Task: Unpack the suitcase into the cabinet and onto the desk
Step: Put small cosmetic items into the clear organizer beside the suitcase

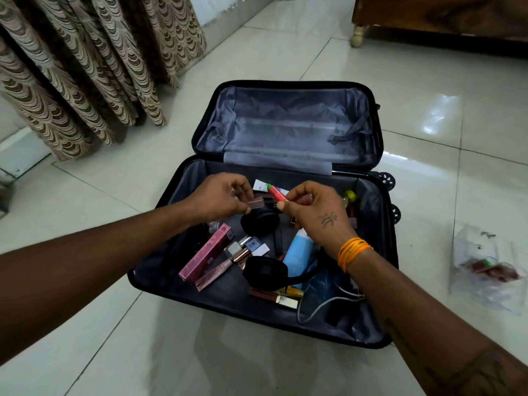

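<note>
A black suitcase [160,281] lies open on the tiled floor, its grey-lined lid flat behind it. The near half holds several cosmetics: a pink carton [205,254], lip gloss tubes [213,274], a blue bottle [298,252], black headphones [261,221] and a white cable [320,305]. My left hand [220,197] hovers over the far side and pinches a small pinkish clear item [255,202]. My right hand [317,208] pinches a red tube with a green cap [276,192] beside it. A white tube [261,184] lies behind both hands.
A clear plastic bag [485,270] with red items lies on the floor right of the suitcase. Patterned curtains [85,75] hang at the left. A wooden furniture base [440,18] stands at the back right. White glossy tiles surround the case.
</note>
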